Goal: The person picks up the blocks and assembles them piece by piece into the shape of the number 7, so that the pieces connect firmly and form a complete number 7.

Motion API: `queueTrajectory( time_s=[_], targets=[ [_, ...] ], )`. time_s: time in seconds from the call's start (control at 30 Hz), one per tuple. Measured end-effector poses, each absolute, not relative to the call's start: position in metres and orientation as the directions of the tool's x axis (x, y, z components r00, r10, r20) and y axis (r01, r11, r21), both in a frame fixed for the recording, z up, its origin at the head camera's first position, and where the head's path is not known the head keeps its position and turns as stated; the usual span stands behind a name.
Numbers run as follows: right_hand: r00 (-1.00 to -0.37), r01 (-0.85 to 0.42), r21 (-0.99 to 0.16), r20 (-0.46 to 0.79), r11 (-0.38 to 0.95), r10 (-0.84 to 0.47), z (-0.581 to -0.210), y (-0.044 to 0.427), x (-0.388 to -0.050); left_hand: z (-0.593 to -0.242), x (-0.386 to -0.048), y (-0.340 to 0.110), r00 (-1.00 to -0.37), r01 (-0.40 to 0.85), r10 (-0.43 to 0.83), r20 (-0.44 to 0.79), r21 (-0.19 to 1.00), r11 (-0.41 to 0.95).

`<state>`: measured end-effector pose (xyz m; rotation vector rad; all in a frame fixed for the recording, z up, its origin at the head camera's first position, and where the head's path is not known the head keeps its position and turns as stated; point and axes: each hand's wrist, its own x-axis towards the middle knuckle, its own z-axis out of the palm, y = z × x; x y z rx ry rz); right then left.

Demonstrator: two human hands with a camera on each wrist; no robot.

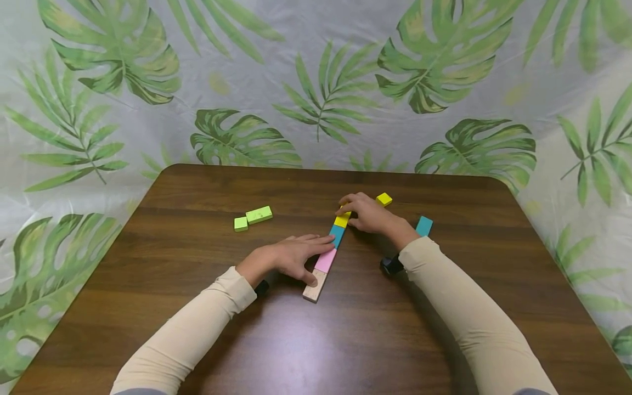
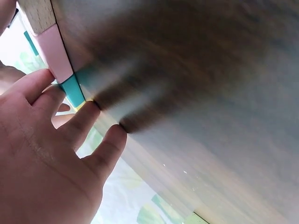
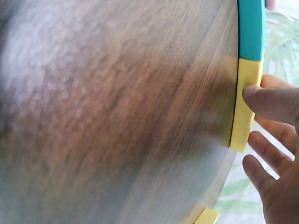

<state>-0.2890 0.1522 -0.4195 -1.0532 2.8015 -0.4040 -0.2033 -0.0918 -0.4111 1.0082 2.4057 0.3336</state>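
Note:
Four blocks lie end to end in a slanting row: a plain wood block [image 1: 313, 291] nearest, then a pink block [image 1: 326, 260] [image 2: 55, 53], a teal block [image 1: 338, 235] [image 3: 251, 30] and a yellow block [image 1: 342, 220] [image 3: 244, 105] farthest. The left hand [image 1: 293, 257] [image 2: 51, 144] lies along the left side of the row, fingers extended, thumb on the wood block and fingertips by the pink and teal blocks. Around the yellow block, the right hand [image 1: 369, 214] [image 3: 280, 121] has its thumb on one side and fingers on the other, pinching it.
Two light green blocks, one short [image 1: 241, 224] and one longer [image 1: 259, 214], lie at the left on the brown table [image 1: 197, 329]. Beyond the right hand is a small yellow block [image 1: 384, 199]; another teal block [image 1: 423, 226] lies by the right wrist. A leaf-patterned sheet [image 1: 326, 82] hangs behind.

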Motion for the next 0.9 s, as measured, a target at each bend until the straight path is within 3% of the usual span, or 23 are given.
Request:
queueTrajectory(
  time_s=[0.77,0.9],
  targets=[
    [-0.739,-0.648,-0.27,-0.005,0.712,-0.674,-0.416,0.151,-0.288,-0.409,-0.202,-0.092,-0.595,0.588,0.711,-0.374,0.4,0.703],
    [-0.76,-0.617,-0.298,-0.014,0.729,-0.649,-0.412,0.162,-0.294,-0.409,-0.202,-0.091,-0.594,0.589,0.713,-0.372,0.403,0.701]
  ],
)
